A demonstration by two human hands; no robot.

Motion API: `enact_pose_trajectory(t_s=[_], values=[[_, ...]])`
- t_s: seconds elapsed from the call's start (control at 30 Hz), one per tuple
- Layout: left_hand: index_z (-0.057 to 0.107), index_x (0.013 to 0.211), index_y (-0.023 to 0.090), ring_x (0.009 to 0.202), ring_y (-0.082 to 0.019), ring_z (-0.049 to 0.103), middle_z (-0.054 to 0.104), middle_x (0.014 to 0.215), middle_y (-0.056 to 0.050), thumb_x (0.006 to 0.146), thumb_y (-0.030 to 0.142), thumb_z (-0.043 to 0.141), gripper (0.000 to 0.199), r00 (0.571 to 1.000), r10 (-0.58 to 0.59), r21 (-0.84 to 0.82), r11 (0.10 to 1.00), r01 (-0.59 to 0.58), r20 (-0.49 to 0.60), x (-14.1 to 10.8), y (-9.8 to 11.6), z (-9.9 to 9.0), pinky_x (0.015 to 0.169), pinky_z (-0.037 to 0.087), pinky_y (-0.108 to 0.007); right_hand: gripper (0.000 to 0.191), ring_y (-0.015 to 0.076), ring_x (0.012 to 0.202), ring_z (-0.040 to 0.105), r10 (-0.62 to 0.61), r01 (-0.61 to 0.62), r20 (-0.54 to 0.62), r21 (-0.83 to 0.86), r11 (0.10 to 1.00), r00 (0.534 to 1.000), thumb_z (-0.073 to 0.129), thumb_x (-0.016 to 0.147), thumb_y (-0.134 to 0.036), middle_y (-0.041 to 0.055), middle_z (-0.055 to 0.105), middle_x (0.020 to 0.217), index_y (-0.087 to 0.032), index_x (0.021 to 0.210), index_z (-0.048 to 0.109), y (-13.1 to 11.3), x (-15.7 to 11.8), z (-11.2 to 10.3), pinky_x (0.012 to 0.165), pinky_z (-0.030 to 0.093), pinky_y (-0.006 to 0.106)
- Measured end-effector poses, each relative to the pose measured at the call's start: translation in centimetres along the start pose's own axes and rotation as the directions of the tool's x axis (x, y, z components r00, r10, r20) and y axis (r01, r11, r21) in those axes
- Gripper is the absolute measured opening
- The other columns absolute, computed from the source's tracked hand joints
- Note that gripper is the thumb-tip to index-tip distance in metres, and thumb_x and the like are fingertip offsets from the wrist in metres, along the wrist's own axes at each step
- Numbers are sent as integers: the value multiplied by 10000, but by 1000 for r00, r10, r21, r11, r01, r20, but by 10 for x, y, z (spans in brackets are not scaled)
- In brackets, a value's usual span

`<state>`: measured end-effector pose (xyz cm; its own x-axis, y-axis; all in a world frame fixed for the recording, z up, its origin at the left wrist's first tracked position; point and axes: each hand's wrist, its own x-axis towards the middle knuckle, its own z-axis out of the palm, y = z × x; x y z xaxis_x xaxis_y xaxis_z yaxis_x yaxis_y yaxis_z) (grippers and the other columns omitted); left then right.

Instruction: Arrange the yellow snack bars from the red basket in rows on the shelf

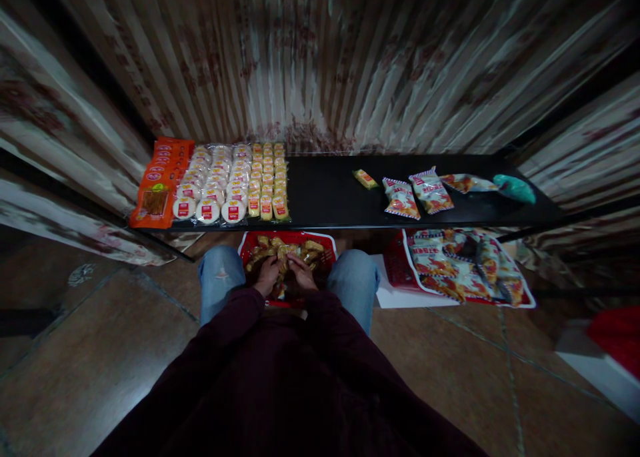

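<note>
Both hands are over a red basket (329, 242) between my knees, which is filled with small yellow wrapped packets (313, 246). My left hand (268, 275) and my right hand (301, 272) are close together, fingers bent toward a yellow packet (281, 260) between them. Its outline blends with the packets below, so I cannot make out a firm hold by either hand. Above the basket, on the black shelf (320, 197), rows of similar yellow packets (267, 180) stand beside rows of round white packets (213, 184).
An orange bag (159, 180) lies at the shelf's left end. Toward the right are a lone yellow packet (365, 179), snack bags (431, 190) and a green bag (515, 188). A second red basket (400, 264) holds snack bags below. Curtains (310, 64) hang behind.
</note>
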<state>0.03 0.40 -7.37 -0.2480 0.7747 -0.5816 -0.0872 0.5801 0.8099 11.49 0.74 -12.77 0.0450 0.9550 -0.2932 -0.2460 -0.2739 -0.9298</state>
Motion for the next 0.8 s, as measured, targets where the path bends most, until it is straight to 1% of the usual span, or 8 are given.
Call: enact_pose_trajectory(t_s=[0.17, 0.3, 0.4, 0.5, 0.57, 0.67, 0.73, 0.8], values=[[624, 963, 184, 810, -129, 624, 678, 934, -54, 763, 210, 612, 202, 997, 22, -11, 1000, -22, -70, 3, -2, 0, 669, 460, -216, 443, 265, 1157, 584, 19, -19, -12, 27, 999, 1000, 774, 555, -534, 51, 712, 1120, -236, 881, 740, -2, 2, 0, 1071, 385, 451], [625, 936, 187, 776, -125, 622, 670, 901, -39, 769, 190, 597, 169, 999, 13, -40, 999, -15, -50, 3, -3, 0, 671, 462, -219, 431, 265, 1171, 575, 15, -14, -10, 41, 999, 1000, 768, 563, -530, 59, 705, 1136, -231, 873, 741, -5, 1, 0, 1072, 382, 444], [627, 936, 187, 753, -120, 622, 670, 870, -31, 780, 165, 565, 169, 999, -28, -101, 995, 24, -46, 2, -4, 0, 652, 467, -213, 407, 257, 1184, 568, 10, -10, 11, 34, 999, 1000, 745, 603, -528, 61, 707, 1131, -232, 882, 739, -8, -1, 0, 1067, 386, 441], [627, 935, 188, 748, -122, 629, 672, 850, -26, 806, 162, 524, 167, 994, -90, -149, 986, 79, -65, 1, -6, -1, 621, 472, -208, 379, 247, 1183, 572, -6, 3, 41, 71, 997, 999, 744, 611, -513, 56, 723, 1091, -232, 865, 737, -10, -3, 2, 1067, 389, 427], [624, 940, 184, 743, -131, 635, 671, 839, -32, 814, 184, 530, 158, 991, -115, -155, 982, 104, -67, 1, -6, -2, 605, 480, -216, 401, 248, 1134, 604, 20, -26, 58, 106, 994, 998, 754, 597, -504, 55, 739, 1037, -231, 889, 731, -11, -4, 4, 1043, 414, 429], [625, 954, 172, 731, -153, 641, 667, 797, -43, 799, 249, 594, 176, 990, -132, -145, 982, 123, -51, 1, -7, -4, 604, 499, -243, 457, 254, 1015, 660, 88, -96, 67, 126, 987, 994, 761, 580, -511, 55, 753, 964, -233, 939, 718, -10, -5, 5, 971, 468, 446], [633, 956, 170, 725, -160, 642, 664, 773, -46, 795, 285, 616, 198, 991, -129, -135, 983, 123, -32, 1, -7, -5, 613, 509, -258, 475, 254, 961, 676, 114, -122, 78, 114, 986, 990, 758, 578, -524, 57, 755, 946, -234, 951, 713, -9, -5, 4, 928, 493, 448], [643, 949, 171, 720, -158, 640, 663, 757, -47, 806, 302, 608, 197, 994, -107, -124, 987, 106, -5, 0, -7, -6, 622, 513, -263, 482, 249, 933, 683, 114, -123, 85, 107, 987, 990, 756, 582, -530, 62, 755, 942, -231, 957, 711, -6, -5, 4, 909, 503, 439]])
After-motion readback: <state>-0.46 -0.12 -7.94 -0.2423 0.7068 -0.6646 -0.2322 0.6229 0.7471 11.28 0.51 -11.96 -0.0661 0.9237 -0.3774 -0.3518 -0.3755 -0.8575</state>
